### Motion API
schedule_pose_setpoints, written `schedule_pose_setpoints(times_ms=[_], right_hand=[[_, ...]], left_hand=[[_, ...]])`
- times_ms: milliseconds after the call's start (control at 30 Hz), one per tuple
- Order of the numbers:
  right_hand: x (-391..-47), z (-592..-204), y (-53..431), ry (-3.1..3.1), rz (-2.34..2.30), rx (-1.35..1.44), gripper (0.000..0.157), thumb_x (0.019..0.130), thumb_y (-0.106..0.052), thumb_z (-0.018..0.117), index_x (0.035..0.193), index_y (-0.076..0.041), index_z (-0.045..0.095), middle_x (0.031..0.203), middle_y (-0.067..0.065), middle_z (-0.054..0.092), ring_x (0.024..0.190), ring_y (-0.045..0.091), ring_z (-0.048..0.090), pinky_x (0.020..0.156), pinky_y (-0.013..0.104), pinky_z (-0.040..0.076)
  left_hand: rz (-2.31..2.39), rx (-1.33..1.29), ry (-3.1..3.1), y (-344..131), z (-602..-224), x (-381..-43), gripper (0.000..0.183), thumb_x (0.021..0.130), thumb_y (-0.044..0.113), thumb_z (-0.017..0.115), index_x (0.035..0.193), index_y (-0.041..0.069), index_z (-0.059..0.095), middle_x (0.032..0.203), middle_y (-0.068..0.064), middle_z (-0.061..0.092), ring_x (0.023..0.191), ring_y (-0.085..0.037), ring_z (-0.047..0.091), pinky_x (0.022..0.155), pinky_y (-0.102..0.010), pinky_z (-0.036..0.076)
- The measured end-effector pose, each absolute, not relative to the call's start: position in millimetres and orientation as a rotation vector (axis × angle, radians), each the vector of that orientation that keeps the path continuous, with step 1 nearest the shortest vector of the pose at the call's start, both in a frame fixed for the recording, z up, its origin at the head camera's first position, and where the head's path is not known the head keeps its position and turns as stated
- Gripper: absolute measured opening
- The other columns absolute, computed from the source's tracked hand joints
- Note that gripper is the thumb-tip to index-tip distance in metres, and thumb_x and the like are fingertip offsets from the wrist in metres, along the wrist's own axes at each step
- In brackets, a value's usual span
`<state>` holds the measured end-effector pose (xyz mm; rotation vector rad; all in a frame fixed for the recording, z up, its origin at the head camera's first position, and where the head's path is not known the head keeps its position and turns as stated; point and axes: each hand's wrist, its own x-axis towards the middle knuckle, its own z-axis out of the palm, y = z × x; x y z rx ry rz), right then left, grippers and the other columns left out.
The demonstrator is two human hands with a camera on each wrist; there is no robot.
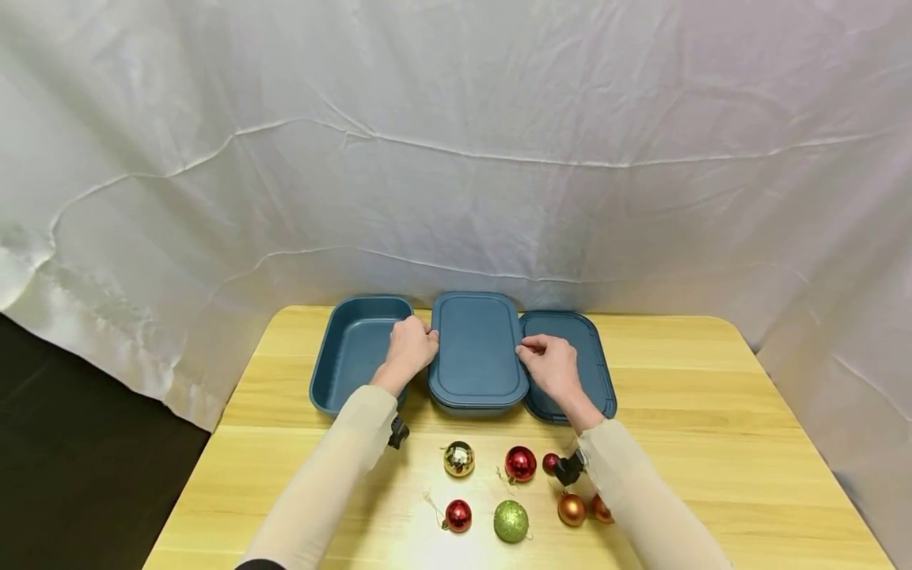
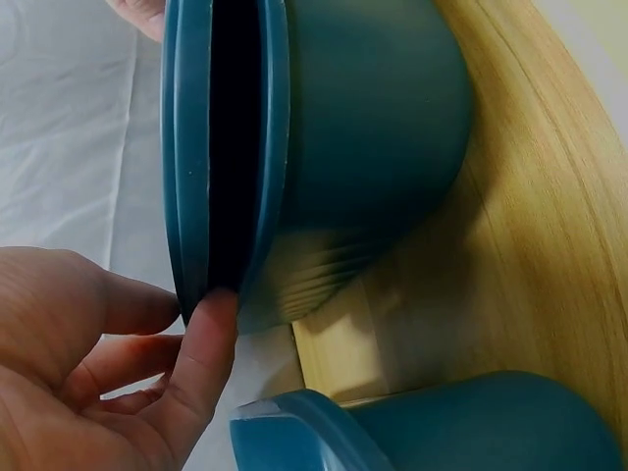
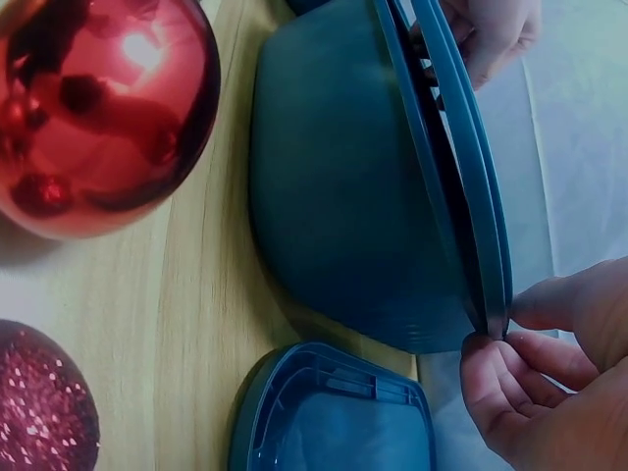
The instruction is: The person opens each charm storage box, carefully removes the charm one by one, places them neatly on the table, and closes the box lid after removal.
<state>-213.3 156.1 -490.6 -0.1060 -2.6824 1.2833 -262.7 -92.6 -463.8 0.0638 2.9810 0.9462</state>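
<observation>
A blue rectangular lid (image 1: pixel 476 348) lies over the mouth of the middle blue container (image 3: pixel 343 177). A dark gap shows between lid and rim in both wrist views. My left hand (image 1: pixel 412 346) pinches the lid's left edge between thumb and fingers. On the opposite side, my right hand (image 1: pixel 554 364) pinches the right edge the same way. The container's inside is hidden beneath the lid.
An uncovered blue container (image 1: pixel 356 360) stands at left; a second blue lid (image 1: pixel 583 356) lies at right. Nearer me are gold (image 1: pixel 459 459), red (image 1: pixel 521 464), green (image 1: pixel 511 521) and orange (image 1: pixel 571 509) baubles. White cloth (image 1: pixel 456 198) hangs behind the table.
</observation>
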Motion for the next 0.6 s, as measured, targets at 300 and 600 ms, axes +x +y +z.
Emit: schedule_pose_setpoints(times_ms=[300,600], right_hand=[[-214.6,-489.5,154.8,-2.71,1.263,-0.103,0.027,0.101,-0.016,0.071,0.121,0.0,0.078,0.107,0.017,0.079,0.096,0.032,0.073,0.084,0.047,0.061],[-212.7,-488.4,152.8,-2.729,1.263,-0.089,0.027,0.101,-0.015,0.071,0.122,0.001,0.077,0.108,0.018,0.079,0.095,0.032,0.074,0.081,0.045,0.062]], left_hand=[[0.899,0.073,2.988,-92.3,-464.4,-264.7,0.06,0.106,0.019,0.061,0.05,0.017,0.038,0.049,0.002,0.028,0.053,-0.021,0.045,0.055,-0.03,0.037],[0.861,0.098,2.997,-94.7,-467.4,-264.5,0.06,0.106,0.018,0.061,0.05,0.017,0.039,0.05,0.003,0.028,0.058,-0.021,0.046,0.058,-0.03,0.037]])
